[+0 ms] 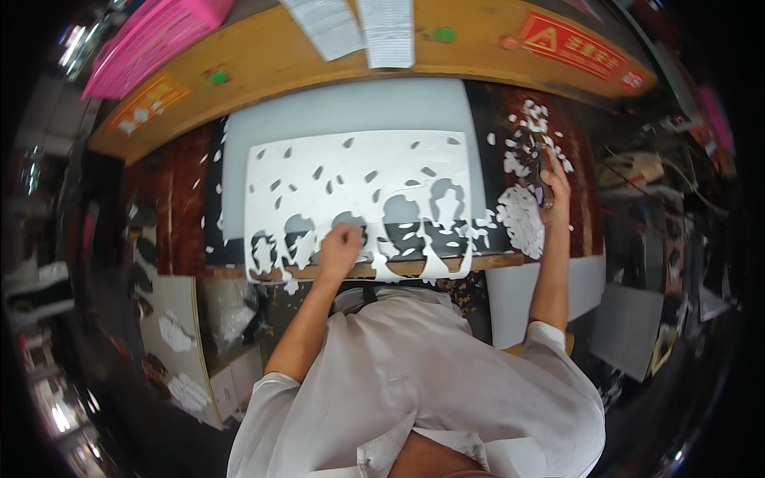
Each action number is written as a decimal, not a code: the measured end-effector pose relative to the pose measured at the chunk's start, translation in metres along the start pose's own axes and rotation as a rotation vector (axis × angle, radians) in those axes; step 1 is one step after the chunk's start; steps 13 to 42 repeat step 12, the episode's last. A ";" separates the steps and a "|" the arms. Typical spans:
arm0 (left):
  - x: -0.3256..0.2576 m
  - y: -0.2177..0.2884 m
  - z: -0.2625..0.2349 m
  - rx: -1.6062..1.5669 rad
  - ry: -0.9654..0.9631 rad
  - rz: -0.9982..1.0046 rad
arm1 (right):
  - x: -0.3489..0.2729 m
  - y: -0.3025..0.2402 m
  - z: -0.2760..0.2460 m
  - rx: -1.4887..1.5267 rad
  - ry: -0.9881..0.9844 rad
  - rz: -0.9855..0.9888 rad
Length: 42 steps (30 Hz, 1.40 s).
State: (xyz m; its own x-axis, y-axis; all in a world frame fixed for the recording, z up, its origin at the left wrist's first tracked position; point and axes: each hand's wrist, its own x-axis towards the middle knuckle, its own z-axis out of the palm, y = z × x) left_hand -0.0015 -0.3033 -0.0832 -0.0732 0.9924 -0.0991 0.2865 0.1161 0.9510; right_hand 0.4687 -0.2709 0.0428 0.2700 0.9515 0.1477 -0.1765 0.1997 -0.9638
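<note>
A white sheet (pixel 311 163) full of small leaf-shaped holes and larger rounded cutouts lies in front of me, its ragged near edge hanging over the table edge. My left hand (pixel 343 239) is closed over one of the larger cutouts near that edge; what its fingers hold, if anything, is hidden. Off to the right, my right hand (pixel 555 187) grips a dark, narrow object (pixel 545 171) whose kind I cannot make out. Beside it lies a pile of small white cut pieces (pixel 521 219), and more loose pieces (pixel 532 119) are scattered beyond it.
A pale board (pixel 351 103) lies under the sheet. Across the far side runs a yellow machine beam (pixel 478 40) with papers (pixel 386 36) on it. A pink basket (pixel 151 44) stands far left. Grey panels (pixel 629 327) lean below right; a board with white scraps (pixel 177 331) is lower left.
</note>
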 end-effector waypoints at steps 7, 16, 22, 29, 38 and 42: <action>-0.019 -0.014 -0.046 -0.152 0.143 -0.136 | 0.047 0.049 0.013 -1.616 -0.217 -0.286; -0.024 -0.016 -0.082 0.213 0.358 -0.116 | 0.027 0.097 0.020 -1.416 -0.266 -0.176; -0.024 -0.016 -0.082 0.213 0.358 -0.116 | 0.027 0.097 0.020 -1.416 -0.266 -0.176; -0.024 -0.016 -0.082 0.213 0.358 -0.116 | 0.027 0.097 0.020 -1.416 -0.266 -0.176; -0.024 -0.016 -0.082 0.213 0.358 -0.116 | 0.027 0.097 0.020 -1.416 -0.266 -0.176; -0.024 -0.016 -0.082 0.213 0.358 -0.116 | 0.027 0.097 0.020 -1.416 -0.266 -0.176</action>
